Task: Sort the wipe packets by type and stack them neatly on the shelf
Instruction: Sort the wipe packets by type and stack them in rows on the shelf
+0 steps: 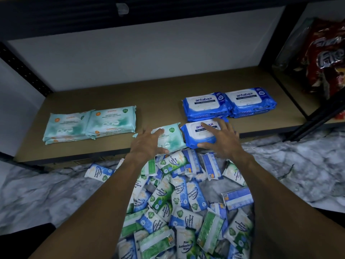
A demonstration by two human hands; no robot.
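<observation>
1. The teal packet (169,138), at the front edge of the shelf (112,98), is held by the left hand (147,142), with fingers spread wide on top and the thumb at its near edge.
2. The blue packet (199,134) (just beside it) is held likewise by the right hand (222,139).
3. The grips seem light, as both palms are hidden from view.
</observation>
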